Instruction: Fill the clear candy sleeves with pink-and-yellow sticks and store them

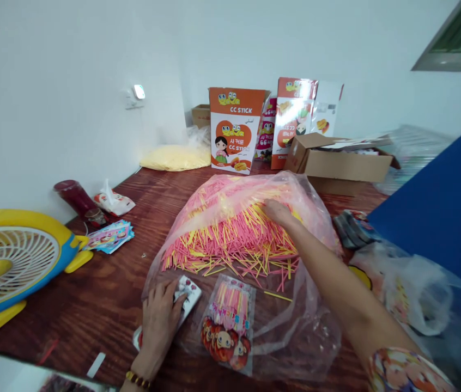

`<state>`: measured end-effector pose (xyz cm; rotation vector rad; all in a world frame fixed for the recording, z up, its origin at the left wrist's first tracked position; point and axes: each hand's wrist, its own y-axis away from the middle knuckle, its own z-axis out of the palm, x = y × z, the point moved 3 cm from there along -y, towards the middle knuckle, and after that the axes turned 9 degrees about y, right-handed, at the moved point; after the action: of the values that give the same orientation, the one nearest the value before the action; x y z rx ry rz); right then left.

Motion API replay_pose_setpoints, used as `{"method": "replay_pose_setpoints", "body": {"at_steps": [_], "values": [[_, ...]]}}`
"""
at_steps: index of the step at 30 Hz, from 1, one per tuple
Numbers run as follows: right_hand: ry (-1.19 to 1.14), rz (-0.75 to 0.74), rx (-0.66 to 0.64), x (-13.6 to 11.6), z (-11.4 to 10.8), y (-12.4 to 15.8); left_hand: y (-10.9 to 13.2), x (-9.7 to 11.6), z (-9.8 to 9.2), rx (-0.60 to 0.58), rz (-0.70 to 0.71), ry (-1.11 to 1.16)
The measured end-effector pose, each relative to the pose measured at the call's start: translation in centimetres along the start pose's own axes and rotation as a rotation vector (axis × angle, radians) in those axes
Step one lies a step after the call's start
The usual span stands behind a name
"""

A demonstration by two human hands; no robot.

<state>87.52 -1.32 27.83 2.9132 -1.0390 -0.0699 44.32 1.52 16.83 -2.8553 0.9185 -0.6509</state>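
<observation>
My left grip (159,318) lies palm down on a small stack of white packets (188,292) at the near edge of the tabletop (103,283). Its fingers are loosely spread over them rather than clasped round. My right grip (277,212) reaches forward into the pile of pink and yellow sticks (226,237), fingertips buried among them, so I cannot tell whether it has closed on any. The pile sits mid-tabletop on an opened clear plastic bag (320,218). A filled packet (228,321) lies on the bag just beside my left grip, with a stray yellow stick (277,295) near it. A yellow and blue fan (5,267) stands far left, and orange boxes (234,130) stand at the back wall.
</observation>
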Motion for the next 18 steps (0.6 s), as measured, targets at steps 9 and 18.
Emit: {"method": "replay_pose_setpoints", "body": {"at_steps": [9, 18], "values": [[-0.491, -0.036, 0.066, 1.5, 3.3, 6.4, -1.5, -1.4, 0.1, 0.079, 0.006, 0.419], [-1.071, -0.061, 0.165, -0.8, 11.3, 15.0, -1.6, -0.8, -1.9, 0.009, -0.067, 0.439]]}}
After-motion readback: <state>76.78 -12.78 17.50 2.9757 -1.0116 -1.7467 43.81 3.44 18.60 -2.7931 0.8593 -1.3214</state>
